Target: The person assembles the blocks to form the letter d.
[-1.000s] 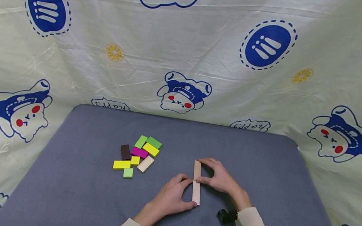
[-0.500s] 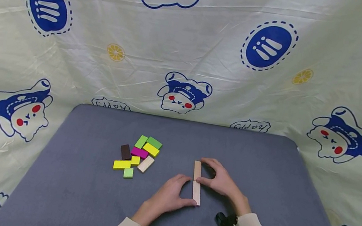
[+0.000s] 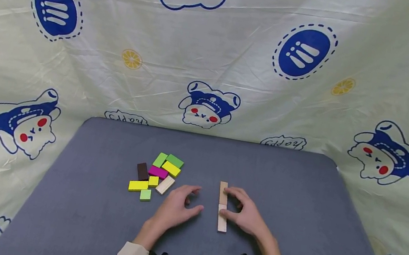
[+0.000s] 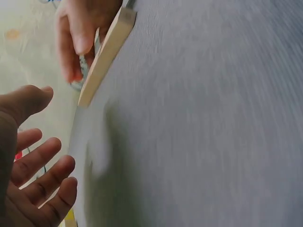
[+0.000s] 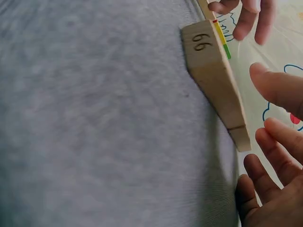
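Note:
Two plain wooden blocks lie end to end in one line in the head view, a far block (image 3: 223,190) and a near block (image 3: 222,223). A two-digit number is printed on the near block's end face (image 5: 201,42) in the right wrist view. Just right of the line is my right hand (image 3: 250,218), its fingers relaxed and spread; the right wrist view shows a gap between them and the wood. My left hand (image 3: 173,206) hovers left of the blocks, thumb and fingers apart, holding nothing. Its bare palm and loose fingers (image 4: 45,165) appear in the left wrist view.
Left of the hands lies a loose cluster of coloured blocks: a dark brown block (image 3: 142,171), a magenta block (image 3: 158,172), a plain wooden block (image 3: 165,185), several yellow and green ones. A grey cloth (image 3: 94,225) covers the table; a printed curtain (image 3: 238,62) hangs behind.
My left hand has left the wooden blocks and moved left toward the coloured cluster. The right hand has slid slightly nearer along the line and its fingers have come off. The blocks stay put.

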Demonstrator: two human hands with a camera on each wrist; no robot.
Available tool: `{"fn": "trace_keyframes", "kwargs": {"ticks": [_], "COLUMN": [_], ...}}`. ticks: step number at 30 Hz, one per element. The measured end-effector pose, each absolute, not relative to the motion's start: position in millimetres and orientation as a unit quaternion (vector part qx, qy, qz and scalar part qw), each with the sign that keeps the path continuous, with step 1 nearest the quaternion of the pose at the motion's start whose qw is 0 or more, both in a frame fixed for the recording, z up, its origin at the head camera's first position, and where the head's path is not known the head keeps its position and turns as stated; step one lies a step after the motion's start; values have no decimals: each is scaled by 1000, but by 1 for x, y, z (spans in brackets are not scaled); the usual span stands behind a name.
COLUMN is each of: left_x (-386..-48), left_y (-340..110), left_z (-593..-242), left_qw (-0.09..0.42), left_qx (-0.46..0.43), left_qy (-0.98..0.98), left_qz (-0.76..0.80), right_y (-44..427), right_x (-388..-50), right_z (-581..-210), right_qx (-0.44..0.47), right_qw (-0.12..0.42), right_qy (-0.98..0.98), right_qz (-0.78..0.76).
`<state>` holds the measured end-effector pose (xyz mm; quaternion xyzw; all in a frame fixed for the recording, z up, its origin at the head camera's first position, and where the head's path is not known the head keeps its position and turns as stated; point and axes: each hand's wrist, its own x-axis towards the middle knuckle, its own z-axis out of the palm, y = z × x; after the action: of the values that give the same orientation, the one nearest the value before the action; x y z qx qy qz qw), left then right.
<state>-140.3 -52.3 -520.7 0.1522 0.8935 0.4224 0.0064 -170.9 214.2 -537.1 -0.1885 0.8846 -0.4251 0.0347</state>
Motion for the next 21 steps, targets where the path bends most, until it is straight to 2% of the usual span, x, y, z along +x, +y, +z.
{"fn": "trace_keyframes", "kwargs": {"ticks": [12,21], "left_x": [-144,-159], "left_y": [-98,-118], "left_z": [-514,-509], "left_qw": [-47,-69], "left_qx": [117,102], "left_qy": [899,905], "left_qz": [420,407], "right_y": [214,213], "right_x": [-165,-169], "right_z": [-541,-539], "right_qx": [-203,-197], "right_qw": [14,37], "right_qy": [886,887], "right_qz": [-417,-415]}}
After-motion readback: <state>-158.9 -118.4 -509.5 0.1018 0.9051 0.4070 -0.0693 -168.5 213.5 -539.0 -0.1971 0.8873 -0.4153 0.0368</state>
